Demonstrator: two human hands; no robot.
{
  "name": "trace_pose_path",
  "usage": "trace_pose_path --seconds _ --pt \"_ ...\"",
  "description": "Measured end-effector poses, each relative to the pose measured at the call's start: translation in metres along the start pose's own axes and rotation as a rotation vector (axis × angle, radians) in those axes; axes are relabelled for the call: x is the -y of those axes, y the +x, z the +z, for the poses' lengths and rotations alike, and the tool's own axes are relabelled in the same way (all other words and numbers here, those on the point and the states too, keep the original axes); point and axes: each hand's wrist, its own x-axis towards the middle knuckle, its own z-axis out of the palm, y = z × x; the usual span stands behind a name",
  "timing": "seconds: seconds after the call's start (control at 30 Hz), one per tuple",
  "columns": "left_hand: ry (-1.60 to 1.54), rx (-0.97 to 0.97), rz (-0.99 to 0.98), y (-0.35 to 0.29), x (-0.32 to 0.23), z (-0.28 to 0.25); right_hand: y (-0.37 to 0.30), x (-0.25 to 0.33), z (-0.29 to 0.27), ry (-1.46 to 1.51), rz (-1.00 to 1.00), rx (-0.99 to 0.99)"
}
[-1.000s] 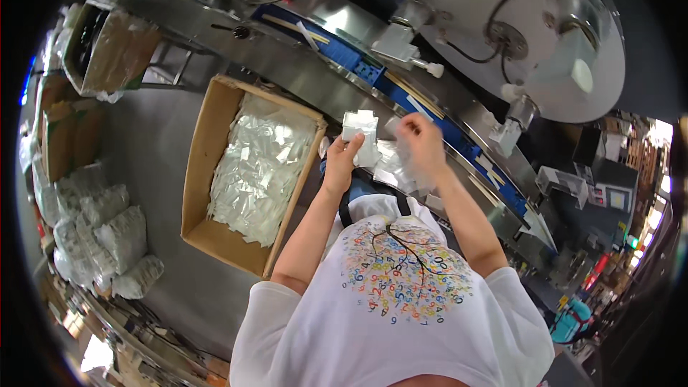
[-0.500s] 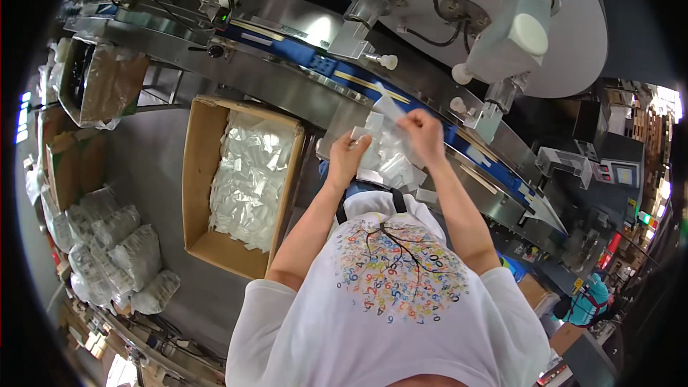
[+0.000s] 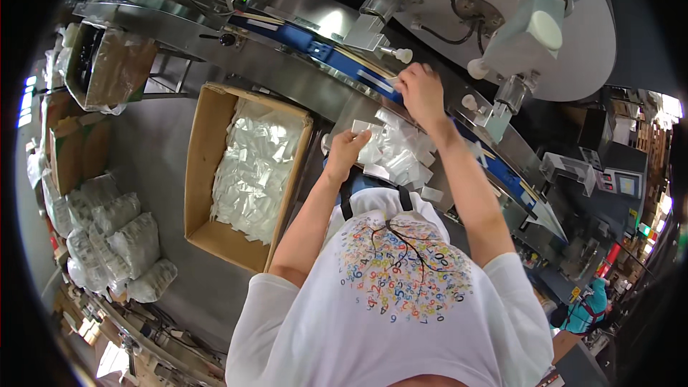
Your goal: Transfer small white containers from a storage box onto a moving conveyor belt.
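Note:
My left hand (image 3: 347, 150) pinches a small flat white packet (image 3: 360, 127) between thumb and fingers, at the left side of a heap of similar clear-and-white packets (image 3: 398, 149). That heap lies on a tray in front of my waist. Farther out, my right hand (image 3: 421, 93) reaches over the blue conveyor (image 3: 351, 66), back of the hand upward. Its fingers are bent together at the belt, near a white strip (image 3: 375, 80) lying in it. What the fingertips hold, if anything, is hidden.
A large cardboard box (image 3: 193, 186) full of clear packets (image 3: 256, 172) stands at my left. Beyond the conveyor, a big pale round machine disc (image 3: 580, 36) carries metal arms with white suction cups (image 3: 403, 55). Stuffed plastic bags (image 3: 136, 244) lie far left. A person in teal (image 3: 591, 304) is at far right.
My right hand has moved away from the packet heap, up to the blue conveyor; the white packet it carried no longer shows clearly. The left hand stays by the heap. The view has shifted slightly.

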Motion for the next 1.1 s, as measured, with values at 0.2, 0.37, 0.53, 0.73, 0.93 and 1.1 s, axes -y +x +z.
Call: trace_pose_path --seconds 0.2,0.37,0.53,0.73,0.93,1.1 --pt "0.202 0.021 -0.028 -0.010 -0.021 -0.010 -0.023 0.027 0.004 0.713 0.206 0.559" --pt "0.239 0.012 0.063 -0.013 -0.020 -0.016 -0.027 0.035 0.022 0.869 0.380 0.451" --pt "-0.063 -0.042 0.158 0.001 -0.006 -0.021 0.023 0.016 0.034 0.512 0.295 0.069" --pt "-0.110 0.006 0.061 0.005 -0.003 -0.027 -0.019 0.025 0.031 0.990 0.451 0.413" --pt "0.025 -0.017 0.023 -0.008 -0.023 -0.017 -0.018 0.027 0.026 1.035 0.609 0.296" --pt "-0.223 -0.024 0.042 0.002 -0.009 -0.018 0.000 0.018 0.024 1.177 0.988 0.144"
